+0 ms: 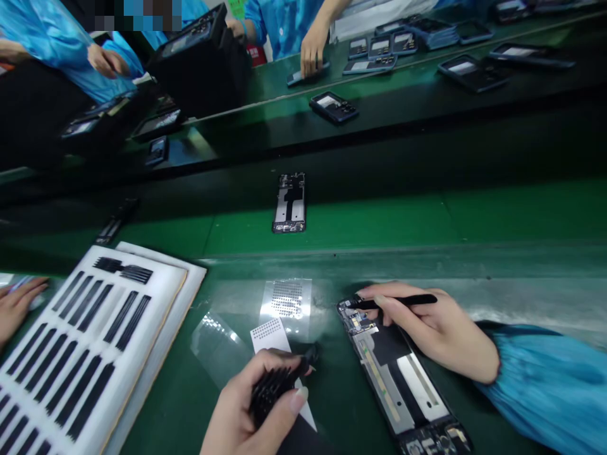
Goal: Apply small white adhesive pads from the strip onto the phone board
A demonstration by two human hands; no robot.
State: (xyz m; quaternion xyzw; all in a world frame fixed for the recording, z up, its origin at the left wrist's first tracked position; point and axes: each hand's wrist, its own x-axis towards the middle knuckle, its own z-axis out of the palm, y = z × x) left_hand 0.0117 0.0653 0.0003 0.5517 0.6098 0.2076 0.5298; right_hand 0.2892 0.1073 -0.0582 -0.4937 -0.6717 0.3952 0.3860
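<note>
My right hand (439,332) is closed on a thin black stylus-like tool (403,301), its tip at the upper end of an open phone frame (398,379) that lies on the green mat in front of me. My left hand (251,407) is closed round a bunch of black strips (275,385) at the bottom centre. Under it lies a white backing sheet with small dots (270,333). Beside that lie clear film sheets (287,300) carrying tiny dot parts.
A white tray with several black strips (80,341) sits at lower left; another person's hand (16,306) rests by its edge. A second phone frame (289,203) lies on the green belt. Across the belt, people in blue sleeves (313,44) handle several phones (333,106).
</note>
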